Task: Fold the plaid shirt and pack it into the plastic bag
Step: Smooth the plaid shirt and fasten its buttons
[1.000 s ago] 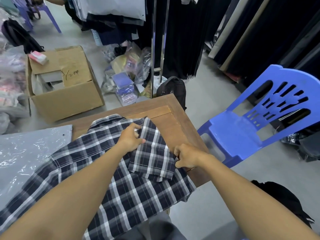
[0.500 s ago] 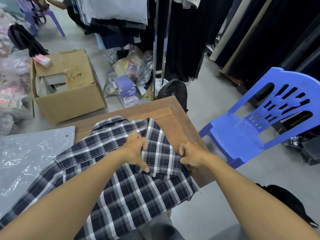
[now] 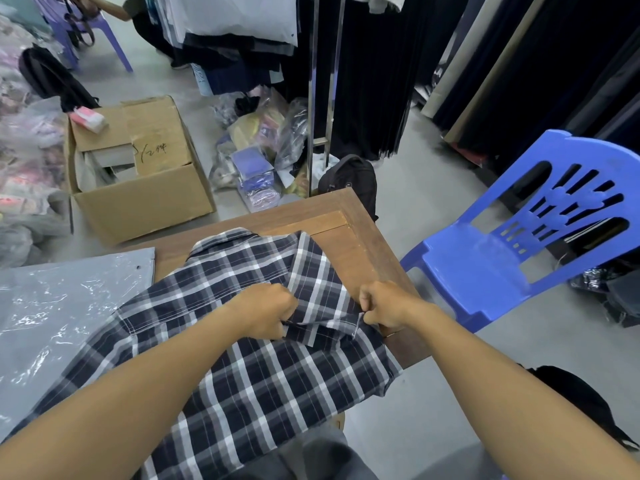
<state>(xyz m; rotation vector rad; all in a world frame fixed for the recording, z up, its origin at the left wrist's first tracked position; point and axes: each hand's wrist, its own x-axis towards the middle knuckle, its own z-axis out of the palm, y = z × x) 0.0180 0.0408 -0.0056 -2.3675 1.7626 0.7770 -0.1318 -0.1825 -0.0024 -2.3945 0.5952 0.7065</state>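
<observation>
A dark blue and white plaid shirt (image 3: pixel 249 372) lies spread face down on the wooden table (image 3: pixel 360 258), its collar toward the far edge and its hem hanging over the near edge. Its right sleeve (image 3: pixel 318 289) is folded inward across the back. My left hand (image 3: pixel 266 313) pinches the sleeve's cuff edge at its left end. My right hand (image 3: pixel 384 304) pinches the same edge at its right end, near the table's right side. A clear plastic bag (image 3: pixel 59 320) lies flat on the table to the left of the shirt.
A blue plastic chair (image 3: pixel 512 258) stands close to the table's right side. On the floor beyond the table sit an open cardboard box (image 3: pixel 138 174), bagged goods and a black backpack (image 3: pixel 349 178). Clothes racks fill the back. Another black bag (image 3: pixel 581 400) lies at lower right.
My left hand slid from the sleeve's upper part down to its cuff edge and closed on it. My right hand kept its hold at the sleeve's right corner.
</observation>
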